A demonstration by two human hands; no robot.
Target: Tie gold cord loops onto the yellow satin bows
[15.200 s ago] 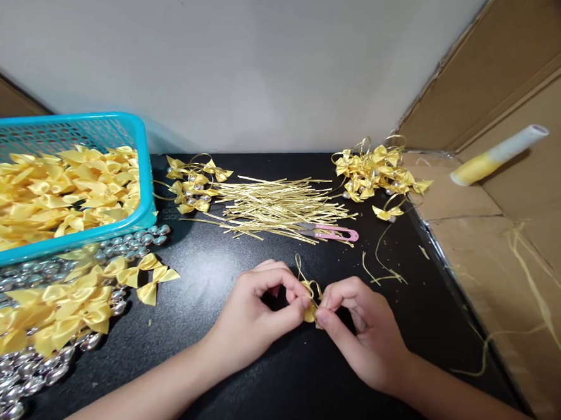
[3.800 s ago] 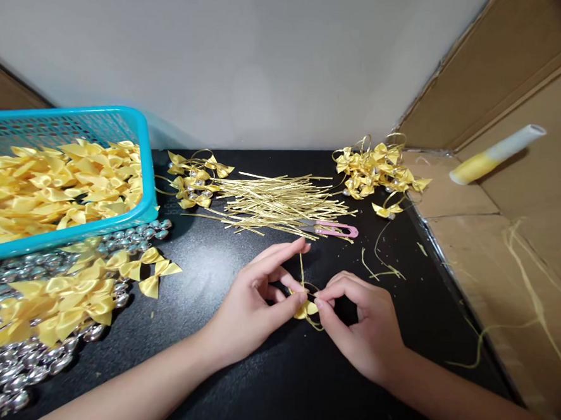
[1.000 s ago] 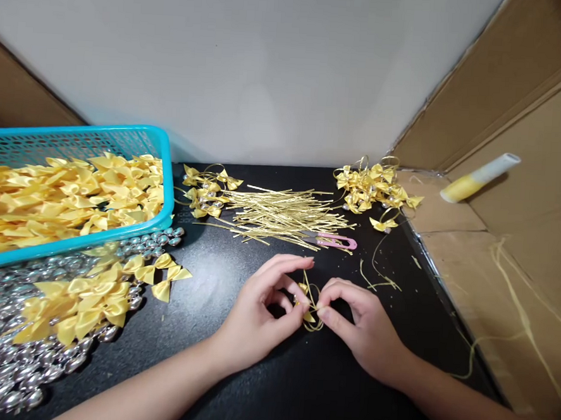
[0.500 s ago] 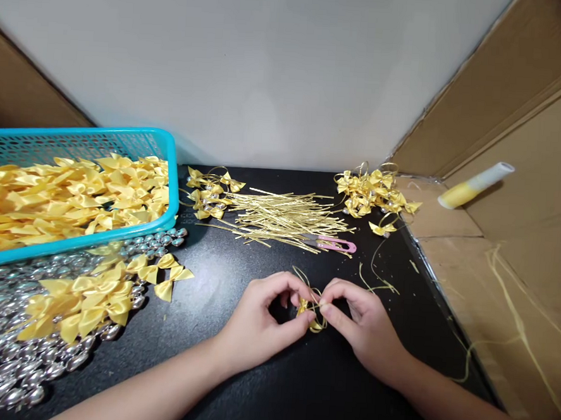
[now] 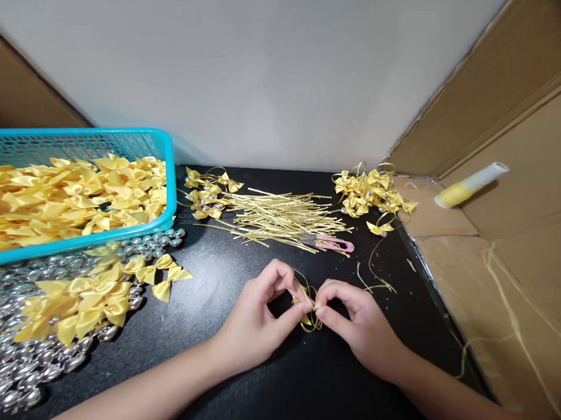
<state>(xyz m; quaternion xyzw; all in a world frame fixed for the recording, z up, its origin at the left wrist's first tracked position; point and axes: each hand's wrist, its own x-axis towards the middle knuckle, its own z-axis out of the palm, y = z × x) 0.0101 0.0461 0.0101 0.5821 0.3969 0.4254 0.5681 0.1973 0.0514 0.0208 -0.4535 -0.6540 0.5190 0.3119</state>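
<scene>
My left hand [image 5: 267,314] and my right hand [image 5: 361,323] meet fingertip to fingertip above the black table, both pinched on thin gold cord [image 5: 312,276]. Loops of the cord curl behind and below the fingertips. A yellow satin bow [image 5: 305,319] hangs at the cord, partly covered by my left fingers. The exact spot where the cord crosses between the fingertips is too small to make out. Just beyond my hands lies a pile of cut gold cords [image 5: 285,213], with pink-handled thread snips [image 5: 338,244] at its near right edge.
At left stands a turquoise basket [image 5: 171,194] full of yellow bows. Loose bows [image 5: 79,302] lie on silver beads [image 5: 24,365] before it. Corded bows form a small group [image 5: 208,193] and a larger heap [image 5: 370,190]. Cardboard [image 5: 526,155] with a tube [image 5: 472,185] borders the right.
The bow and cord stay between my hands throughout. My left index finger, stretched out along the cord a second ago, has bent into the pinch. The view has shifted slightly.
</scene>
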